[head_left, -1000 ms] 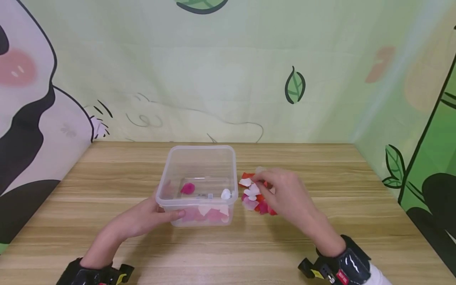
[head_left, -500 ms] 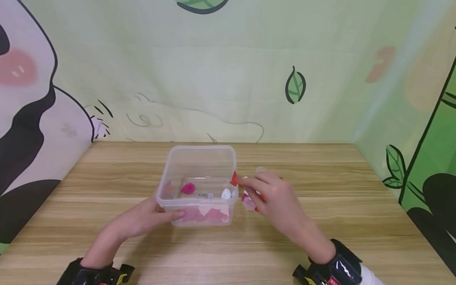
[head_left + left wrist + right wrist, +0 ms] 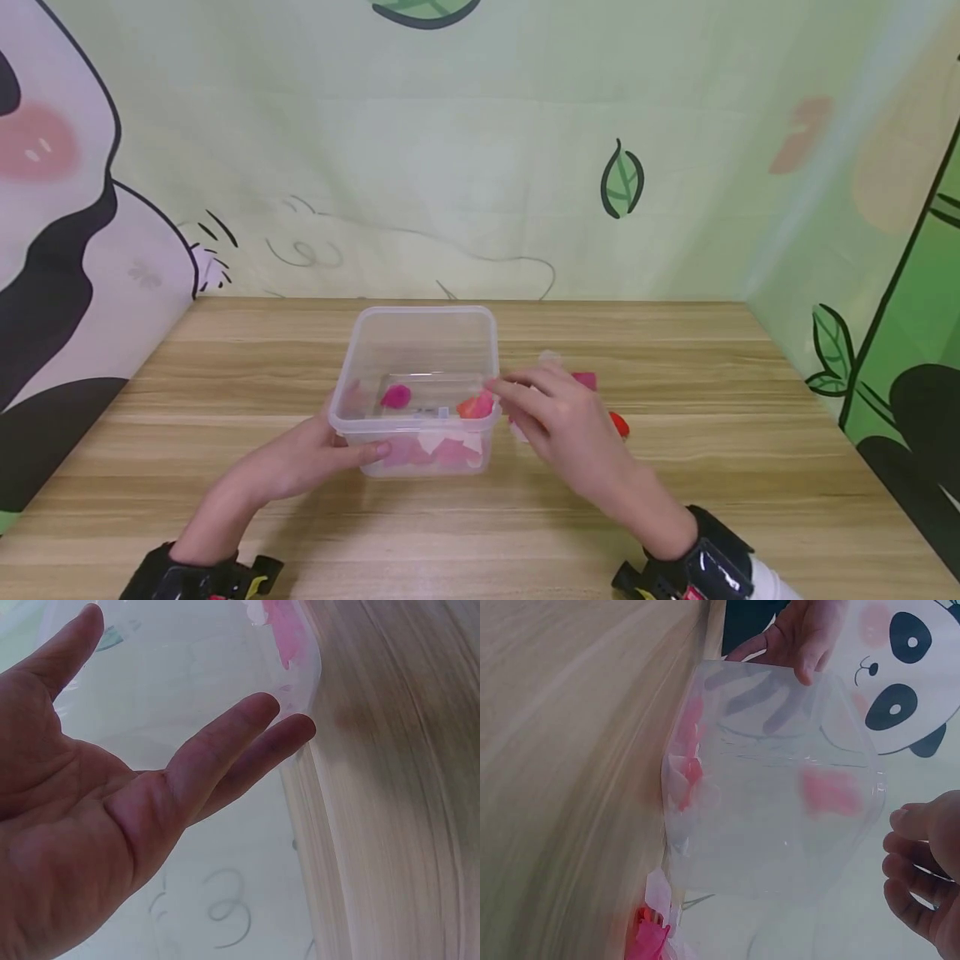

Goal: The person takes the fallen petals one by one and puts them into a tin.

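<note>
My left hand (image 3: 318,454) grips the left front corner of a clear plastic box (image 3: 420,310), its thumb on the front wall and its fingers at the side. White and pink flower petals lie in the box, with a magenta petal (image 3: 396,397) towards the left. My right hand (image 3: 562,425) is at the right rim, loosely bent and with nothing seen between its fingers. Just inside that rim are red and pink petals (image 3: 476,406); through the wall in the right wrist view, a blurred red petal (image 3: 831,791) appears apart from the fingers.
Loose petals lie on the wooden table (image 3: 300,533) right of the box, partly behind my right hand. Among them are a magenta petal (image 3: 585,381) and a red petal (image 3: 619,425). A printed cloth backdrop (image 3: 480,167) rises behind the table.
My right hand has moved left from the petal pile to the box rim, carrying a red petal, and has let go inside. My left hand and the box have stayed put.
</note>
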`<state>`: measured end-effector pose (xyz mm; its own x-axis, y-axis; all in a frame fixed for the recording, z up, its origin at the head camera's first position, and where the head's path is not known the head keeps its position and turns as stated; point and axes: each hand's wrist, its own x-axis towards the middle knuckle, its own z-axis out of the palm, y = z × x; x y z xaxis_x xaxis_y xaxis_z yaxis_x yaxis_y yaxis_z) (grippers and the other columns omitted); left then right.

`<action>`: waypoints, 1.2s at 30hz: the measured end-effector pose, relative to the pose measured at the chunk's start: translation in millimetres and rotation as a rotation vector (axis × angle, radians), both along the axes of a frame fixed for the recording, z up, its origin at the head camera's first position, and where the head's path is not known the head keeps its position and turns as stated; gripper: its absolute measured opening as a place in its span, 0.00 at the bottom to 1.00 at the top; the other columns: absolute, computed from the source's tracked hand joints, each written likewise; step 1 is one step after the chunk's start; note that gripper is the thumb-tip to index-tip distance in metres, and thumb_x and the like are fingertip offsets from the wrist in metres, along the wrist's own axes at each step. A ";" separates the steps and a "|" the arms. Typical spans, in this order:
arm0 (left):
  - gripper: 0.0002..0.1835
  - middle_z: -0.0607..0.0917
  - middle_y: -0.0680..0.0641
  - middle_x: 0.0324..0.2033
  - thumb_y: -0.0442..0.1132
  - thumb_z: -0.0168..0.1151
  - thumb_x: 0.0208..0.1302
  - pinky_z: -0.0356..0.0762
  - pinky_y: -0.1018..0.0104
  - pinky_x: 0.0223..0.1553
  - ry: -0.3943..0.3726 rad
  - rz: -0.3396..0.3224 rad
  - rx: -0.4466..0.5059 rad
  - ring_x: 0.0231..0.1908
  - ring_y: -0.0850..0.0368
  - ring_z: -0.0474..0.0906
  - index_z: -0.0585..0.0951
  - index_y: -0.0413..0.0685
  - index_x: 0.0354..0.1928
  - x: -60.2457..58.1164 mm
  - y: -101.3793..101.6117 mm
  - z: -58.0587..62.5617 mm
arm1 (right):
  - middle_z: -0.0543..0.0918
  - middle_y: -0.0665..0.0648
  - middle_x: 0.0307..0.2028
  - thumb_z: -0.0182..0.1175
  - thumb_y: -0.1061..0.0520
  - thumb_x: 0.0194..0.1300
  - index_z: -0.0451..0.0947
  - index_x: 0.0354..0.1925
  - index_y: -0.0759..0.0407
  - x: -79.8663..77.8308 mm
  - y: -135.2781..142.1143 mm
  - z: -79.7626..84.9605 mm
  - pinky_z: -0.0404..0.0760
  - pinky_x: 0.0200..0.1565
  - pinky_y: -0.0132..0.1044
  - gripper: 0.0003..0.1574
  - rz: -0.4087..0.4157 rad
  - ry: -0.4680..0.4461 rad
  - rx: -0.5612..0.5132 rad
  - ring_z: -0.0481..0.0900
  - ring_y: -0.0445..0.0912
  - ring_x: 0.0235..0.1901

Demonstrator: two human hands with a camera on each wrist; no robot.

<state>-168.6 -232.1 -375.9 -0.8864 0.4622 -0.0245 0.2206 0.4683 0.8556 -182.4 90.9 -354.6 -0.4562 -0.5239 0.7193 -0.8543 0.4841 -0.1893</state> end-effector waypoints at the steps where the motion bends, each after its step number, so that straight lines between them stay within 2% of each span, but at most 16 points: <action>1: 0.46 0.66 0.49 0.66 0.48 0.66 0.66 0.61 0.72 0.57 0.001 -0.002 0.001 0.61 0.51 0.67 0.47 0.58 0.76 0.0 0.0 0.0 | 0.82 0.52 0.44 0.73 0.68 0.53 0.84 0.51 0.59 -0.4 0.1 0.3 0.73 0.52 0.36 0.24 0.002 0.000 -0.007 0.79 0.47 0.41; 3: 0.45 0.66 0.49 0.66 0.48 0.66 0.66 0.61 0.72 0.57 0.004 -0.003 0.001 0.62 0.51 0.66 0.48 0.57 0.76 0.1 0.1 -0.1 | 0.82 0.52 0.45 0.72 0.68 0.54 0.83 0.51 0.59 -1.8 1.2 1.1 0.74 0.46 0.32 0.24 0.000 0.001 -0.017 0.79 0.47 0.42; 7: 0.46 0.66 0.49 0.66 0.48 0.66 0.66 0.61 0.72 0.57 0.004 -0.004 0.003 0.62 0.50 0.66 0.47 0.56 0.76 0.0 0.2 0.0 | 0.81 0.52 0.45 0.71 0.69 0.55 0.83 0.49 0.61 -6.1 6.3 2.5 0.75 0.47 0.32 0.22 -0.043 -0.019 -0.003 0.79 0.47 0.45; 14: 0.47 0.66 0.48 0.66 0.48 0.66 0.66 0.61 0.73 0.57 0.001 0.003 -0.004 0.62 0.50 0.66 0.46 0.55 0.76 -0.2 0.2 0.1 | 0.82 0.51 0.42 0.72 0.66 0.56 0.84 0.47 0.59 -12.4 17.8 2.0 0.76 0.47 0.35 0.18 -0.244 -0.147 0.131 0.81 0.47 0.44; 18: 0.47 0.67 0.48 0.66 0.49 0.66 0.66 0.61 0.73 0.57 0.003 0.006 -0.013 0.62 0.51 0.67 0.46 0.55 0.76 -0.1 0.1 0.0 | 0.83 0.51 0.37 0.73 0.65 0.56 0.85 0.41 0.58 -15.3 20.3 0.6 0.78 0.40 0.36 0.13 -0.347 -0.233 0.244 0.81 0.46 0.37; 21: 0.48 0.66 0.47 0.67 0.49 0.66 0.66 0.61 0.73 0.57 0.005 0.005 -0.015 0.62 0.51 0.67 0.45 0.55 0.77 -0.2 0.0 0.1 | 0.82 0.49 0.30 0.73 0.64 0.56 0.85 0.36 0.57 -18.5 21.8 -3.0 0.76 0.32 0.33 0.09 -0.400 -0.320 0.359 0.77 0.44 0.29; 24: 0.49 0.65 0.47 0.67 0.49 0.66 0.66 0.62 0.73 0.57 0.002 -0.001 -0.008 0.61 0.51 0.67 0.44 0.56 0.77 -0.1 -0.2 0.0 | 0.77 0.48 0.25 0.71 0.64 0.56 0.83 0.31 0.56 -22.1 23.7 -9.0 0.71 0.28 0.32 0.07 -0.422 -0.420 0.486 0.73 0.43 0.26; 27: 0.49 0.65 0.47 0.67 0.49 0.66 0.66 0.62 0.72 0.57 0.003 -0.006 -0.003 0.62 0.50 0.67 0.44 0.56 0.77 -0.1 -0.3 -0.1 | 0.73 0.46 0.22 0.71 0.63 0.55 0.79 0.27 0.54 -24.3 25.0 -14.6 0.69 0.26 0.33 0.10 -0.425 -0.478 0.577 0.70 0.44 0.24; 30: 0.48 0.66 0.48 0.67 0.49 0.66 0.66 0.62 0.72 0.57 0.011 -0.005 -0.009 0.61 0.51 0.67 0.45 0.55 0.76 -0.1 -0.4 -0.1 | 0.70 0.46 0.20 0.73 0.62 0.53 0.77 0.24 0.52 -24.9 24.2 -19.5 0.68 0.26 0.34 0.13 -0.407 -0.509 0.610 0.69 0.44 0.24; 36: 0.47 0.66 0.49 0.67 0.49 0.66 0.66 0.61 0.72 0.57 0.016 -0.005 -0.012 0.62 0.51 0.67 0.45 0.57 0.76 -0.1 -0.3 -0.2 | 0.71 0.45 0.21 0.72 0.64 0.54 0.77 0.25 0.50 -23.2 20.4 -28.7 0.68 0.25 0.34 0.14 -0.380 -0.521 0.648 0.69 0.43 0.25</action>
<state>-168.7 -232.4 -376.1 -0.8844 0.4664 -0.0157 0.2367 0.4772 0.8463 -205.5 111.3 -383.3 -0.8651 -0.5016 -0.0086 -0.4983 0.8612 -0.1001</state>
